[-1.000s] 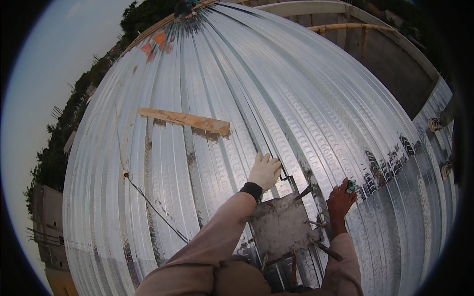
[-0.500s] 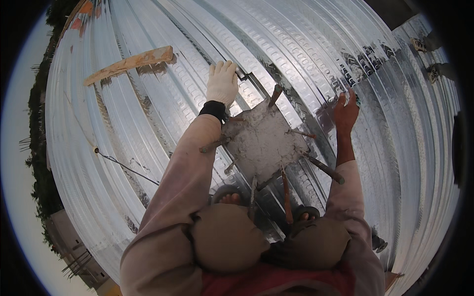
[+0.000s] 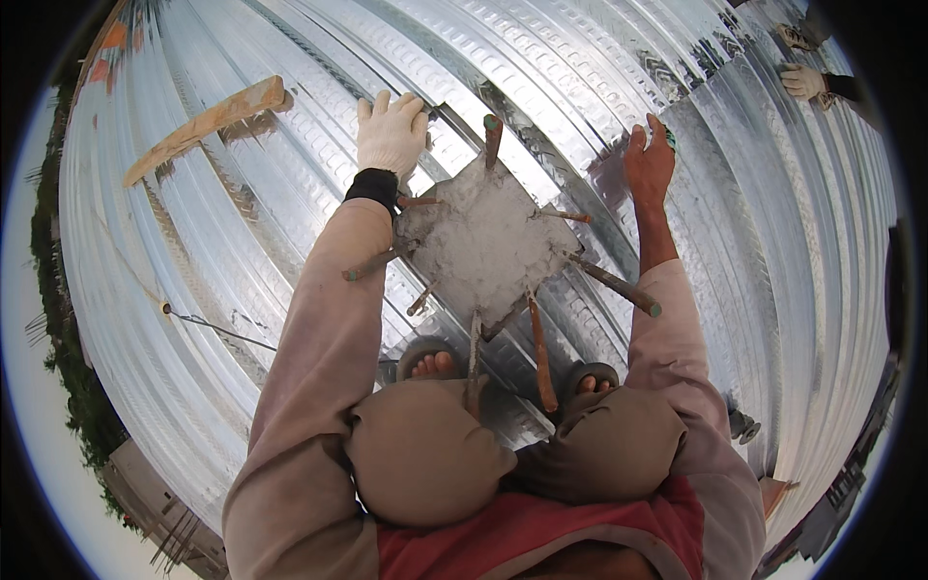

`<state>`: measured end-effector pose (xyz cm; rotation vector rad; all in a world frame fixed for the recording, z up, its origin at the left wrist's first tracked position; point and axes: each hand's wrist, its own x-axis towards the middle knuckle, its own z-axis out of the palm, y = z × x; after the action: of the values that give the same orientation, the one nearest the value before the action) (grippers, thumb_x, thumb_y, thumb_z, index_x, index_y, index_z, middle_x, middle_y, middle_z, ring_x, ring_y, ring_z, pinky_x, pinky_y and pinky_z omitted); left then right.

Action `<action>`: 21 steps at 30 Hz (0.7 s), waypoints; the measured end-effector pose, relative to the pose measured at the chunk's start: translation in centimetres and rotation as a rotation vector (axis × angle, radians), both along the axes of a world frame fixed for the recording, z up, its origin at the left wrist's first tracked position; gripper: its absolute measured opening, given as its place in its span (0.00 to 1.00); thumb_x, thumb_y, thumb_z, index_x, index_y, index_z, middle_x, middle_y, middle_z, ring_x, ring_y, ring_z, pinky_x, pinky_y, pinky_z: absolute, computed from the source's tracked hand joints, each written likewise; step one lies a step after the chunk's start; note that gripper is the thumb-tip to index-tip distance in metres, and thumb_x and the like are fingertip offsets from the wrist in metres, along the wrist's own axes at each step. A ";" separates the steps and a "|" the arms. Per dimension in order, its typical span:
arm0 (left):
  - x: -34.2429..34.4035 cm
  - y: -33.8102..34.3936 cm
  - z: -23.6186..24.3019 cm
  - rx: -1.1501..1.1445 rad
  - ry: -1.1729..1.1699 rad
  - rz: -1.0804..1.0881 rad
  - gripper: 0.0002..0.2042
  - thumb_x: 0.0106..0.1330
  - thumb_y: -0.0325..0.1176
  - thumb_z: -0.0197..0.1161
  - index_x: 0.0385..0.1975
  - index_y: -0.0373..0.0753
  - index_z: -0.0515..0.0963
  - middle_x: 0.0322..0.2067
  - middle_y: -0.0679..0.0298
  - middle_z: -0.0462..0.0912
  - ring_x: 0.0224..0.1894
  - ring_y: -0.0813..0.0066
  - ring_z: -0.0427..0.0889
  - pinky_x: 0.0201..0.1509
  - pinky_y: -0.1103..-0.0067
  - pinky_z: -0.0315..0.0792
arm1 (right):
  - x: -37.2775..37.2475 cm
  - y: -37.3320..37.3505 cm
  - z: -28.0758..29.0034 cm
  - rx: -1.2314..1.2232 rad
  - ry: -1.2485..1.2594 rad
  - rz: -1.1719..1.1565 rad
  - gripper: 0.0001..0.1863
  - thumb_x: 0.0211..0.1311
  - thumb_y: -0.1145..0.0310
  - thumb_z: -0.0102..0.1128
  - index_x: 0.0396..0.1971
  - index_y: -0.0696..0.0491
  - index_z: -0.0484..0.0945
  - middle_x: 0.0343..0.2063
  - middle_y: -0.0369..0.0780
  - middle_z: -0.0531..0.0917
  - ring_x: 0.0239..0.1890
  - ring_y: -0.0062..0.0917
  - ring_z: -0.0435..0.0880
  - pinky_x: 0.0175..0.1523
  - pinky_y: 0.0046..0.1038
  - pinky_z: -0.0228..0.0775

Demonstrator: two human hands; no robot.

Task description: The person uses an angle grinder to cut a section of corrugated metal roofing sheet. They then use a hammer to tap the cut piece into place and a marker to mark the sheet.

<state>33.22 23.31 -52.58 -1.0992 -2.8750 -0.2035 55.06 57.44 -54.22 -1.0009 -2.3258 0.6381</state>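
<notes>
I squat over a square concrete column top [image 3: 480,237] with several rusty steel bars [image 3: 614,282] sticking out of it. My left hand [image 3: 391,137] wears a white knit glove; its fingers are apart, resting on the ribbed metal decking beside a dark angled metal piece [image 3: 462,130] just beyond the column. My right hand [image 3: 650,159] is bare, right of the column at the decking, its fingers curled round a small green thing [image 3: 669,137] that I cannot make out clearly.
Ribbed galvanized decking [image 3: 222,377] surrounds me. A wooden plank [image 3: 198,130] lies upper left, a thin cable [image 3: 222,327] below it, orange scraps [image 3: 114,39] beyond. Another person's gloved hand [image 3: 802,82] is at the upper right. My sandalled feet are below the column.
The view has tilted down, bringing my knees and feet in. The other person's gloved hand has appeared at the upper right. My two hands remain beside the column top.
</notes>
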 end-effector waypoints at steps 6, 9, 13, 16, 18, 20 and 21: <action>-0.3 -0.2 -0.9 -0.103 0.065 -0.041 0.16 0.76 0.41 0.51 0.49 0.47 0.86 0.53 0.73 0.87 0.62 0.61 0.77 0.74 0.51 0.60 | -2.6 -0.4 1.0 -0.058 -0.097 0.116 0.25 0.75 0.60 0.59 0.67 0.54 0.80 0.44 0.60 0.90 0.50 0.56 0.89 0.60 0.50 0.79; -0.7 0.4 -0.6 -0.217 0.034 -0.081 0.15 0.75 0.41 0.53 0.49 0.47 0.87 0.53 0.73 0.87 0.62 0.63 0.77 0.72 0.49 0.61 | -4.0 -0.8 0.5 -0.017 -0.192 0.186 0.24 0.76 0.57 0.60 0.66 0.50 0.81 0.45 0.59 0.90 0.50 0.57 0.89 0.58 0.52 0.80; -2.0 -0.1 -1.6 -0.263 0.090 -0.149 0.15 0.74 0.40 0.55 0.50 0.46 0.87 0.53 0.71 0.87 0.63 0.64 0.77 0.69 0.50 0.63 | -6.1 -2.5 1.1 0.107 -0.251 0.351 0.24 0.77 0.56 0.60 0.66 0.52 0.80 0.46 0.57 0.90 0.49 0.56 0.89 0.57 0.52 0.80; -2.4 -0.1 -1.7 -0.307 0.047 -0.164 0.17 0.74 0.40 0.55 0.52 0.44 0.88 0.55 0.68 0.88 0.65 0.64 0.76 0.71 0.52 0.61 | -7.6 -3.5 1.4 0.072 -0.301 0.381 0.24 0.77 0.55 0.60 0.63 0.54 0.80 0.49 0.52 0.88 0.48 0.52 0.86 0.56 0.51 0.78; -2.4 0.1 -1.9 -0.295 0.036 -0.164 0.17 0.75 0.40 0.55 0.52 0.44 0.88 0.56 0.66 0.88 0.66 0.64 0.76 0.71 0.53 0.62 | -7.8 -3.8 1.1 0.123 -0.270 0.428 0.25 0.77 0.54 0.60 0.63 0.55 0.79 0.54 0.52 0.86 0.51 0.52 0.86 0.58 0.53 0.76; -2.6 0.0 -2.1 -0.279 0.061 -0.180 0.16 0.74 0.40 0.54 0.49 0.44 0.87 0.53 0.69 0.88 0.65 0.65 0.77 0.68 0.55 0.66 | -7.8 -4.4 0.0 0.181 -0.258 0.442 0.29 0.76 0.51 0.61 0.67 0.56 0.76 0.64 0.54 0.80 0.63 0.53 0.79 0.69 0.57 0.68; -2.7 0.1 -2.3 -0.270 0.073 -0.187 0.15 0.74 0.39 0.54 0.48 0.44 0.87 0.52 0.70 0.88 0.64 0.66 0.77 0.67 0.56 0.67 | -7.6 -4.8 -0.9 0.273 -0.249 0.416 0.31 0.76 0.51 0.60 0.69 0.56 0.74 0.65 0.54 0.79 0.66 0.54 0.77 0.71 0.57 0.64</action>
<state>30.55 23.37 -54.86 -1.3875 -2.7919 0.2205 47.45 52.67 -55.11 -0.4968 -2.7798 0.3427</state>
